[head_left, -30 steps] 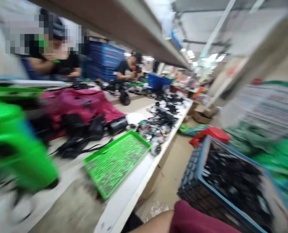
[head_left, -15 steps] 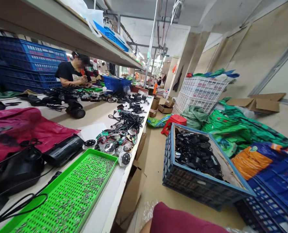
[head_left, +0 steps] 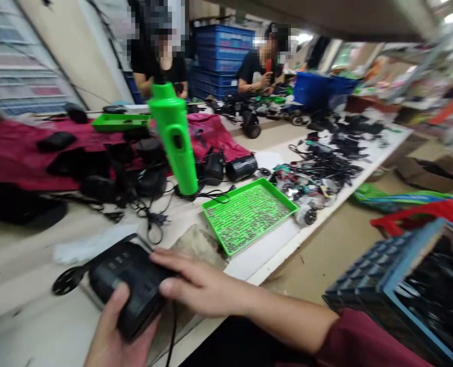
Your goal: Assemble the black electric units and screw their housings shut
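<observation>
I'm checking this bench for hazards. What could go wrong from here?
The thin black cable hanging by the boxy black plastic housing might snag on the white bench edge. The shallow green plastic tray of small metal pieces lies near the right forearm; a knock could spill them.

Black housing (head_left: 142,290) in left hand (head_left: 115,336)

The black plastic box (head_left: 138,272) is chunky and a bit shiny, with round corners and a row of small square marks on top, and it is held at a slant by the near edge of the white table (head_left: 249,262), a thin black cord (head_left: 173,326) hanging down on its right
</observation>
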A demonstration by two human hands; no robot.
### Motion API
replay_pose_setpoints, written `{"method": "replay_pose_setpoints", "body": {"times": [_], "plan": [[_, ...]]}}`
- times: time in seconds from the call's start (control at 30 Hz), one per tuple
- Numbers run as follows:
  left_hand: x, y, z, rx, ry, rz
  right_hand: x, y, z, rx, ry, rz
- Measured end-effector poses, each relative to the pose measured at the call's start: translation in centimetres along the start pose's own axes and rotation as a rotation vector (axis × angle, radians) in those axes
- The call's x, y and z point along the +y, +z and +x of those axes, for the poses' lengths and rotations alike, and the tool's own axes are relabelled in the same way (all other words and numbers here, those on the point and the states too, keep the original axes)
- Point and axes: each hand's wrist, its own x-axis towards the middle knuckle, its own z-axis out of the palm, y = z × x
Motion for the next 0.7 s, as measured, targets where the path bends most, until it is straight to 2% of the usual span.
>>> {"method": "replay_pose_setpoints", "body": {"times": [0.1,0.17,0.27,0.37,0.5,0.7], "plan": [[0.3,0.7,-0.7,0.174,0.051,-0.026,0.6,-0.3,0.1,0.016,0.086,0.214],[0.2,1.6,-1.1,0.195,0.065,-0.031,0.6,-0.4,0.0,0.037,0.116,0.266],[-0.1,2.2,-1.4,0.181,0.078,-0.013,0.5,-0.2,-0.1,0.052,0.133,0.305],[-0.6,2.1,-1.6,0.151,0.109,0.03,0.3,0.2,-0.3,0.059,0.176,0.297],[-1.4,1.6,-1.6,0.042,0.196,0.094,-0.1,0.1,-0.6,0.005,0.215,0.122],[-1.8,1.4,-1.8,-0.004,0.23,0.085,-0.4,-0.4,-0.7,-0.065,0.21,0.08]]}}
